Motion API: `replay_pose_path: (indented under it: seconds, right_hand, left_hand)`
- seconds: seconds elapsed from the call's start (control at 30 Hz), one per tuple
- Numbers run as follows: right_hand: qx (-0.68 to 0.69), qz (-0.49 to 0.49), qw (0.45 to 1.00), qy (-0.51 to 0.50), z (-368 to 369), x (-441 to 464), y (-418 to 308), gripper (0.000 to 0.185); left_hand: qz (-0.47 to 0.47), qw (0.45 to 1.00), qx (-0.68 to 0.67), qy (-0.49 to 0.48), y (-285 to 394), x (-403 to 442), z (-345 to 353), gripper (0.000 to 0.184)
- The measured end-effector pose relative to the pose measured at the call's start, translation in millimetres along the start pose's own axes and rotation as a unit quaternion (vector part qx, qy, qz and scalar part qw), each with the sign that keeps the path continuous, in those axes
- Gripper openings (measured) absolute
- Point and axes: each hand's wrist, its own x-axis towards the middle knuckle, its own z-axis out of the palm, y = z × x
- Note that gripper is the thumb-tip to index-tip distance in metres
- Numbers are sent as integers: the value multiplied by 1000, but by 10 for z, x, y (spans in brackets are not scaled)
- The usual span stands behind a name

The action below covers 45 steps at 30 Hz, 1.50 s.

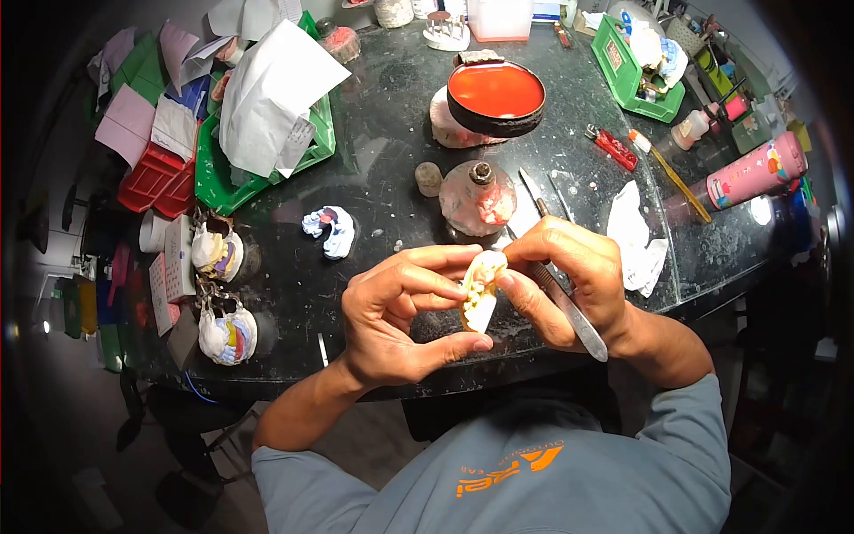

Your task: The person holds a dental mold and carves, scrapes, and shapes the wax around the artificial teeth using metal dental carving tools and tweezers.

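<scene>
Above the table point(387, 191), left hand point(387, 307), fingers point(427, 280) tight on dental model point(481, 303), right hand point(580, 271) likewise, plus metal tool point(580, 327)

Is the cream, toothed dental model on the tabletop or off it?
Off it: the left hand and right hand hold the cream, toothed dental model up between them, above the black tabletop.

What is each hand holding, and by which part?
Dental cast: left hand at its left and lower edges, right hand at its upper right. Metal tool: in the right hand, around its middle.
</scene>
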Motion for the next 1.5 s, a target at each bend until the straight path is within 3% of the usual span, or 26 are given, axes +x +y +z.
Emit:
replay_pose_path:
  seconds: [0.23, 0.27, 0.33, 0.43, 0.5, 0.6, 0.73, 0.77, 0.83, 1.2, 1.4, 1.5]
  right_hand:
    - [11, -15, 1000, 15, -44, -7, 34, 9]
    - [63, 39, 997, 22, -67, -36, -8, 10]
    - [163, 58, 981, 87, -73, -57, -11, 16]
    - [211, 71, 966, 130, -72, -133, 58, 65]
    - [183, 130, 972, 72, -185, -144, 47, 97]
    - [105, 157, 982, -5, -251, -116, -3, 101]
    - [139, 141, 979, 38, -147, -37, -53, 65]
    - [187, 122, 974, 36, -153, -25, -50, 28]
    - [226, 122, 965, 49, -73, -47, -86, 20]
    - [114, -3, 993, 25, 102, -57, -7, 27]
    - [124, 6, 990, 71, 139, -97, 0, 28]
    - [126, -62, 988, 65, 137, -50, 42, 30]
  left_hand:
    - [-57, 998, -18, 31, 48, -4, 51, 66]
    - [-59, 998, -9, 34, 51, -8, 52, 68]
    - [-69, 996, 9, 46, 59, -7, 57, 72]
    - [-87, 993, 43, 61, 84, 10, 64, 74]
    - [-91, 991, 83, 58, 99, 33, 43, 75]
    - [-94, 990, 78, 71, 104, 38, 50, 73]
    - [-97, 989, 78, 83, 105, 42, 44, 71]
    - [-99, 987, 74, 97, 111, 55, 63, 69]
    - [-103, 986, 69, 116, 111, 58, 81, 67]
    - [-105, 986, 65, 115, 92, 43, 67, 70]
    - [-200, 967, -131, 93, 138, 65, 26, 71]
    - [-250, 933, -248, 77, 140, 45, -25, 70]
